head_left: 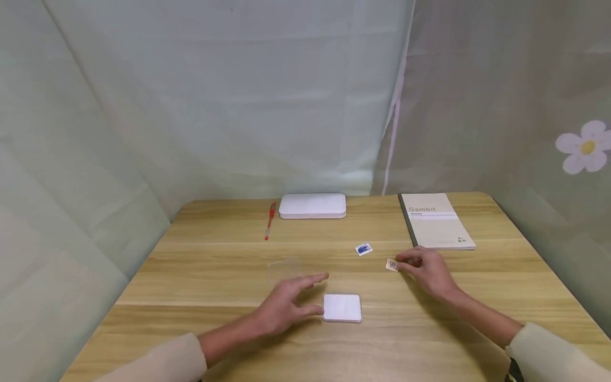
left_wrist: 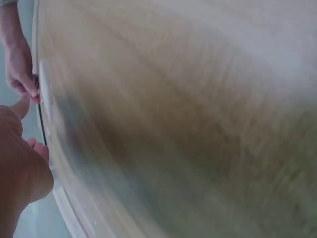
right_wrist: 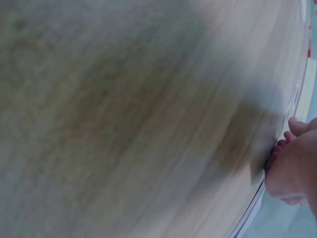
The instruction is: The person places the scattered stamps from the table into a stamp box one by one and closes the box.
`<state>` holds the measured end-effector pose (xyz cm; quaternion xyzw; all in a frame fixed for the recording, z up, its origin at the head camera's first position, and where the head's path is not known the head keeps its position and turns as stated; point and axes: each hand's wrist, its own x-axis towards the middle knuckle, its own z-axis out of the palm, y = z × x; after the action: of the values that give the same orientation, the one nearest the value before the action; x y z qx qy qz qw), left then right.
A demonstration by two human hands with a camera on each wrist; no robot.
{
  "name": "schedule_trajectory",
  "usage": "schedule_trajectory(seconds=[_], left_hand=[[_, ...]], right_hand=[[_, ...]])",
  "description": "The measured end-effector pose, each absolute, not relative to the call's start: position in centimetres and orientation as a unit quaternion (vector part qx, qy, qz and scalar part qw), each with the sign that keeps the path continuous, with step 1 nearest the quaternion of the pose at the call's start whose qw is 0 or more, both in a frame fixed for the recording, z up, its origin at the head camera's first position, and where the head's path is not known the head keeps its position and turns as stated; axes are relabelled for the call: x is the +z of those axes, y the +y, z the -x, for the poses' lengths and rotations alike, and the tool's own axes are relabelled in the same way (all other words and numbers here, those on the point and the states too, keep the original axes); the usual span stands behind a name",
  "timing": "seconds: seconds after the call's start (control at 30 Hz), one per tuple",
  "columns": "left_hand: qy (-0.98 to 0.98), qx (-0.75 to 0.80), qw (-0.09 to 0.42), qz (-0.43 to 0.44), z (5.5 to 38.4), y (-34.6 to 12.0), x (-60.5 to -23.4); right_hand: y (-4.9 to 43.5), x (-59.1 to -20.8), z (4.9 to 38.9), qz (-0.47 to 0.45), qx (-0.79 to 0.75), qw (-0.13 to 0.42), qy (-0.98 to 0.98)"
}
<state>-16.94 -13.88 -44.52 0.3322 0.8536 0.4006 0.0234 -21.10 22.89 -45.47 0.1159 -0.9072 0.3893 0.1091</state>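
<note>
Beside a small white flat box point(head_left: 342, 308) with rounded corners, my left hand point(head_left: 281, 305) hovers with fingers apart, its thumb tip right at the box's left edge. My right hand point(head_left: 429, 273) pinches the right edge of a small stamp point(head_left: 391, 265) with a dark picture, between thumb and index finger, low over the table. A second stamp point(head_left: 364, 249), blue and white, lies a little farther back. Both hands point(left_wrist: 22, 163) point(right_wrist: 294, 158) show only in part in the wrist views, where bare wood fills most of the picture.
A clear thin sheet point(head_left: 281, 263) lies on the wooden table point(head_left: 200, 281) behind my left hand. Along the back are a red pen point(head_left: 270, 220), a larger white case point(head_left: 312, 206) and a notebook point(head_left: 436, 220). Curtains point(head_left: 229, 106) hang close behind the table.
</note>
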Motion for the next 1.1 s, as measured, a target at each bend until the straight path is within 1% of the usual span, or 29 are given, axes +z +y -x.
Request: schedule_trajectory(seconds=[0.4, 0.77, 0.93, 1.1], left_hand=[[0.872, 0.348, 0.011, -0.343, 16.3, -12.8, -45.5], [0.877, 0.34, 0.013, -0.338, 16.1, -12.5, -46.0], [0.879, 0.338, 0.017, -0.337, 16.0, -12.5, -46.0], [0.879, 0.337, 0.018, -0.336, 16.0, -12.5, -46.0]], right_hand=[[22.4, -45.9, 21.3, -0.116, 0.363, 0.148, -0.913], [22.0, -46.2, 21.4, -0.11, 0.351, 0.179, -0.913], [21.9, -46.2, 21.4, -0.106, 0.359, 0.178, -0.91], [21.9, -45.8, 21.2, -0.091, 0.376, 0.157, -0.909]])
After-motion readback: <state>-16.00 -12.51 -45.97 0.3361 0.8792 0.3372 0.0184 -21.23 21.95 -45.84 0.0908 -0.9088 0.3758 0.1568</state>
